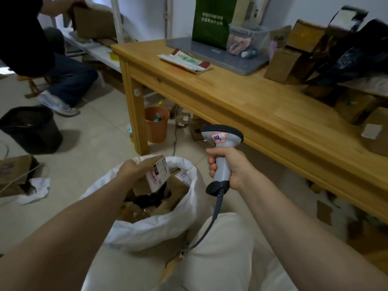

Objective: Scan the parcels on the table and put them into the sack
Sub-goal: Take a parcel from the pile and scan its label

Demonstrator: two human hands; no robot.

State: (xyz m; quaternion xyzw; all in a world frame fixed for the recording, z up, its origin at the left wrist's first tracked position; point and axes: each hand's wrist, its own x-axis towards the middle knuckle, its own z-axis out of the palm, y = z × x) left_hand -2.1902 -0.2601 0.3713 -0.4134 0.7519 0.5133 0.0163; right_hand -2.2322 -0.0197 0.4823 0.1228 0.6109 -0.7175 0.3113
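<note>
holding parcel (159,175) in sack (147,229) mouth, left hand (131,170) grip curled round it; right hand (230,164) grip wrapped round scanner (220,139).

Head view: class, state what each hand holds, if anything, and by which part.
The left hand grips a small parcel by its upper end, over the white sack. The right hand grips the barcode scanner by its handle.

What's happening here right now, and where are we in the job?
A person's left hand holds a small labelled parcel at the open mouth of the white sack, which already contains several boxes. The right hand grips the corded scanner upright, not pointed at that parcel. More cardboard parcels sit on the wooden table at the right.
</note>
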